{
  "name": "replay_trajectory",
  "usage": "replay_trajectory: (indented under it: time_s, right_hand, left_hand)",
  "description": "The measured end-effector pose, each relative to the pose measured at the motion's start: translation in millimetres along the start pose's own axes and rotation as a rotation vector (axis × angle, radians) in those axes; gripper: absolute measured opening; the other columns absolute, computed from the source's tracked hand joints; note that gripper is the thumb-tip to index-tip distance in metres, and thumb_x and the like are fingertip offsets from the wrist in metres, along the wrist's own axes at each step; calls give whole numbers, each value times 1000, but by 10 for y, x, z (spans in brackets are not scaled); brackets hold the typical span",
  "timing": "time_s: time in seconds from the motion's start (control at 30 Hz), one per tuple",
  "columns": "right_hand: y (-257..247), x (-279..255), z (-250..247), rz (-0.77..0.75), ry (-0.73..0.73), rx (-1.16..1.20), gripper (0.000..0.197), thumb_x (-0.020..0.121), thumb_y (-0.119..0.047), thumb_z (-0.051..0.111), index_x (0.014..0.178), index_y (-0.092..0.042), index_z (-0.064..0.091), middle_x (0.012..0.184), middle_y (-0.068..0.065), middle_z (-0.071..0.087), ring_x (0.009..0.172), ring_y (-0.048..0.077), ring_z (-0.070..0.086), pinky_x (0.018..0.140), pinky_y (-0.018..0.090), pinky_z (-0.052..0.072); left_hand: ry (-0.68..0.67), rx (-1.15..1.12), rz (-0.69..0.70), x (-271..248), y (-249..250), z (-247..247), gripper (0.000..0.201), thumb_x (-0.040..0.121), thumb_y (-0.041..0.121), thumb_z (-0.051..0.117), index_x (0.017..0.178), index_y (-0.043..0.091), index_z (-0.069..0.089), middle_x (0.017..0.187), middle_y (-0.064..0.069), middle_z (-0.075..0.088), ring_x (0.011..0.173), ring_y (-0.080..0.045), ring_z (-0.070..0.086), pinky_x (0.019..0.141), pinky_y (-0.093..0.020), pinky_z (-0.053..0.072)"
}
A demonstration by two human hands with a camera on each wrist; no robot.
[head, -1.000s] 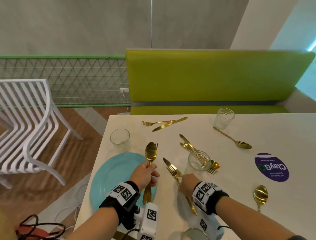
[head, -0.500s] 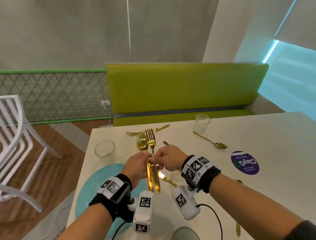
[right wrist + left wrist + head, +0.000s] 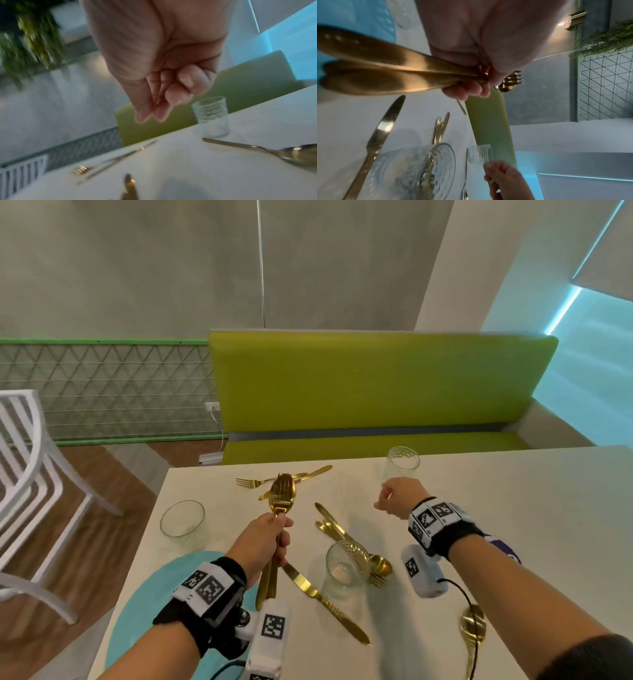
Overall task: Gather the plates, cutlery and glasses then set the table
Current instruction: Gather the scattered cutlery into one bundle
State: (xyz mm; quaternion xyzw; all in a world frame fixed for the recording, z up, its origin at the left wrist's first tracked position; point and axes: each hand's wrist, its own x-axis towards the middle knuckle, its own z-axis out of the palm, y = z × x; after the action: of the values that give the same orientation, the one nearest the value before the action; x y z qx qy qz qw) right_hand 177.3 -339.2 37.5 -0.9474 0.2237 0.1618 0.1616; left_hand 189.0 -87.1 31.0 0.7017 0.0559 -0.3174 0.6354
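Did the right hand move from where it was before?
Yes. The right hand moved right, away from the cutlery in the left hand, up to the far glass.

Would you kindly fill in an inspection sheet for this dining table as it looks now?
Surface: white table, no spills seen.
Job's things: blue plate at near-left edge; left glass, middle glass, far glass upright; gold knife, near spoon, far fork lying loose.
Clutter: purple sticker.
Grippers: left hand grips spoon and fork; right hand empty, fingers curled.
Cables: black cable by right wrist.
Surroundings: green bench, white chair.
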Motion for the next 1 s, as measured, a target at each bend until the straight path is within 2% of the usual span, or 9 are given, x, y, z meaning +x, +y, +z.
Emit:
replay_trajectory:
  time_s: [0.07,0.23,0.47,0.63,0.7,0.77,0.83,0.93,1.0]
  right_hand:
    - [119,170,130,0,-110,-174,33,88,-35,62,110,-11,65,122,4,63,111,19,58,94,27,48]
    - [65,420,540,-89,-310,-215,40,86,-40,62,112,-9,65,114,5,67,89,14,57,82,23,47]
    - [-71,649,913,-144,-356,-258,27,86,-31,61,102,-10,66,102,7,64,93,18,59,86,26,49]
    - [-60,703,975,-125,-375,-223,29,85,-25,62,106,-6,69,110,10,68,103,23,64,87,28,52]
    - [-47,708,989,-125,-371,-223,28,86,-24,60,102,-3,69,103,11,69,99,23,65,86,28,52]
    - [-14,707,993,-136,-362,-237,21,86,-22,57,85,-5,68,81,7,62,85,20,61,79,26,51]
    - [26,701,975,-135,-361,-239,16,85,-22,59,76,-10,63,73,4,58,79,16,54,72,22,47]
    - [86,675,897,-158,-390,-204,24,83,-24,66,99,-6,71,93,8,66,82,13,53,73,21,44]
    - [102,640,799,-170,-393,-193,30,83,-26,68,104,-5,70,96,6,65,84,12,53,74,20,43]
  left_hand:
    - [29,22,-4,83,-13,-8,23,100,21,36,95,10,55,68,-5,47,56,-14,41,55,-26,41]
    - [89,44,-27,239,-100,-8,19,97,22,44,95,7,55,68,-5,48,55,-15,42,57,-27,41]
    - [144,28,-36,321,-196,21,19,95,20,48,79,11,51,65,-3,46,52,-13,41,54,-24,42]
    - [151,32,-30,361,-208,19,19,95,21,49,79,11,51,66,-2,47,53,-12,42,53,-23,43]
    - [143,46,-33,382,-211,19,18,95,22,49,80,12,53,67,-2,48,54,-12,43,54,-24,43]
    - [133,68,-33,403,-213,21,17,95,22,49,81,12,54,68,-3,49,55,-12,44,55,-24,44]
    - [128,87,-26,423,-212,25,17,95,23,49,82,13,54,68,-3,50,55,-12,45,56,-24,45]
    - [108,111,-21,445,-203,39,16,95,23,49,83,13,55,70,-3,52,56,-12,47,57,-24,45]
    - [84,144,-26,460,-195,51,15,95,23,48,88,13,57,72,-3,53,58,-13,47,57,-24,45]
